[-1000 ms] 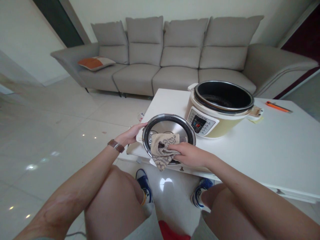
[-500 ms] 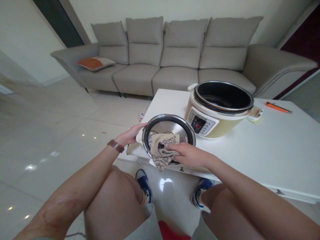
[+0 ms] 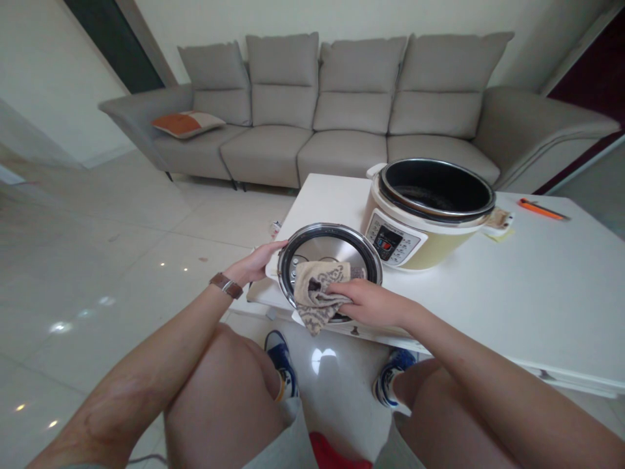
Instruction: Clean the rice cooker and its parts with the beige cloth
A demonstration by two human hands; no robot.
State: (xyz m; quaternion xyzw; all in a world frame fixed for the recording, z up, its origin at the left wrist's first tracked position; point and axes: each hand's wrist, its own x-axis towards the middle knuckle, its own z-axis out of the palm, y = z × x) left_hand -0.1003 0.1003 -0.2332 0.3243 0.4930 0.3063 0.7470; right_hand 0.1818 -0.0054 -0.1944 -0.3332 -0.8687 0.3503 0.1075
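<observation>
A round metal cooker lid [image 3: 328, 244] lies upside down at the near left corner of the white table [image 3: 512, 293]. My left hand [image 3: 254, 262] grips the lid's left rim, a brown watch strap on its wrist. My right hand [image 3: 372, 301] is closed on a beige patterned cloth [image 3: 315, 293], pressing it onto the lid's inner face. Right behind the lid stands the open cream electric cooker [image 3: 430, 212], its dark inner pot and its control panel in sight.
An orange-handled tool [image 3: 543, 209] lies at the table's far right. A grey sofa [image 3: 342, 111] with an orange cushion [image 3: 188, 122] stands behind the table. Glossy tiled floor spreads to the left. My knees and blue shoes [image 3: 280, 358] sit under the table's near edge.
</observation>
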